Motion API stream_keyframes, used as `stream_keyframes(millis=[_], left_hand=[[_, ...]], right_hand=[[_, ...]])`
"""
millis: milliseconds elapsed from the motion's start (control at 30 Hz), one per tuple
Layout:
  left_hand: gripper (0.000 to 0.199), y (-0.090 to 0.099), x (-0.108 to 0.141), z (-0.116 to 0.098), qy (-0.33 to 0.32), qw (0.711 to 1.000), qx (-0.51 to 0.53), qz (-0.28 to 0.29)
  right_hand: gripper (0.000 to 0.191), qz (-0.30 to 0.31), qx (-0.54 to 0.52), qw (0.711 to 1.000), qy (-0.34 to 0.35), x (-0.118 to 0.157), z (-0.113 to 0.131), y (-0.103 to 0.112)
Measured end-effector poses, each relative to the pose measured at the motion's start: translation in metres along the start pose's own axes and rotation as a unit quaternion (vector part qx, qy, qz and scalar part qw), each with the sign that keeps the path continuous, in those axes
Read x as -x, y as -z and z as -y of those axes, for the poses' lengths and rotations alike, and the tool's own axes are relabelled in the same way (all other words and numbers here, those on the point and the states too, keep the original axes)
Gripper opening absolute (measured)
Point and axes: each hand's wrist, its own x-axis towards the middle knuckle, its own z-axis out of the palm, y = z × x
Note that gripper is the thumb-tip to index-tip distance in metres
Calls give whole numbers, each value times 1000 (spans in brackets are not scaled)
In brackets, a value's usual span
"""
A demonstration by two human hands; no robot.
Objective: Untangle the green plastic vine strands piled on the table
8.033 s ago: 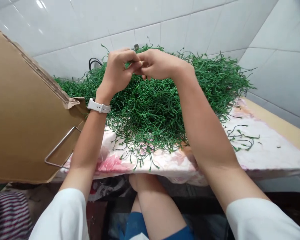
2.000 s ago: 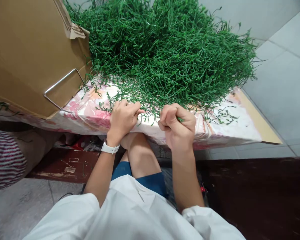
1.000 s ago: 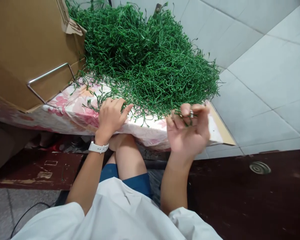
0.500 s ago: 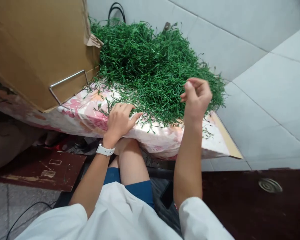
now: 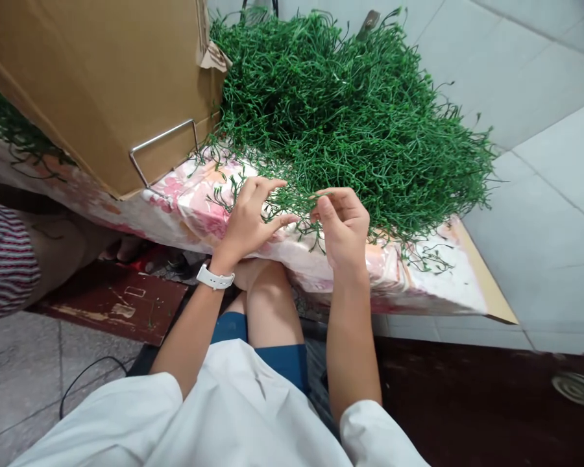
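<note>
Change: half a second back the right hand (image 5: 343, 224) was raised clear above the pile; now it has come down to the near edge, close beside the left hand (image 5: 250, 217).
Left hand: wearing a white strap watch (image 5: 215, 277), fingers spread and lightly curled over loose strands at the table's front edge, touching them but not closed on any.
Right hand: thumb and forefinger pressed together on a thin green plastic stem (image 5: 321, 194) drawn from the fringe of the heap; the other fingers curl in.
Doing it well: judged from the tangle, take one stem at a time, pinch near its end, and let the spread hand hold down neighbours so they do not drag along.
Heap: large tangled mound of green plastic vine stems (image 5: 350, 110) covers most of the tabletop, just beyond both hands.
Surface: pink floral cloth over a board table (image 5: 418, 272), a few stray stems on it.
Left of heap: tilted brown cardboard box (image 5: 102, 78) with a bent metal wire handle (image 5: 163, 146), touching the heap.
Room: white tiled wall (image 5: 540, 130) behind and right; dark floor below; a striped garment (image 5: 10, 259) at far left.
</note>
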Motion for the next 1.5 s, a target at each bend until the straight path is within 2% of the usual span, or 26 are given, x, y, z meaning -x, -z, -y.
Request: stream_keyframes(millis=[100, 200, 333, 533, 633, 767, 867, 1000, 1133, 1233, 1333, 1500], left_hand=[[45, 2, -2, -4, 6, 999, -2, 39], [37, 2, -3, -6, 7, 999, -11, 50], [33, -1, -3, -2, 6, 1000, -11, 28], [24, -6, -1, -1, 7, 999, 8, -52], [20, -7, -1, -1, 8, 998, 20, -53], [21, -6, -2, 2, 12, 998, 29, -61], [25, -2, -5, -3, 16, 999, -25, -36], [33, 3, -9, -28, 40, 990, -132, 23], [30, -3, -10, -50, 17, 989, -139, 55], [25, -12, -9, -47, 11, 991, -111, 74], [22, -19, -7, -36, 24, 998, -25, 56], [19, -18, -6, -22, 26, 995, 92, 24]], right_hand=[[30, -13, -25, 999, -20, 2, -2, 2], [37, -21, 1, 999, -24, 3, -2, 3], [44, -12, 41, 999, -19, 4, 1, 5], [45, -19, 15, 999, -36, 6, -2, 12], [45, -42, 2, 999, -29, 7, -9, 13], [40, -109, -3, 994, 18, 8, -17, 14], [41, -122, -2, 992, 26, 9, -18, 13], [39, -105, 4, 994, 15, 11, -16, 13], [42, -79, 7, 997, -3, 12, -12, 13], [44, -25, 12, 999, -25, 13, -7, 14], [43, 33, 17, 998, -41, 14, -4, 15], [37, 14, -1, 1000, -1, 13, -8, 16]])
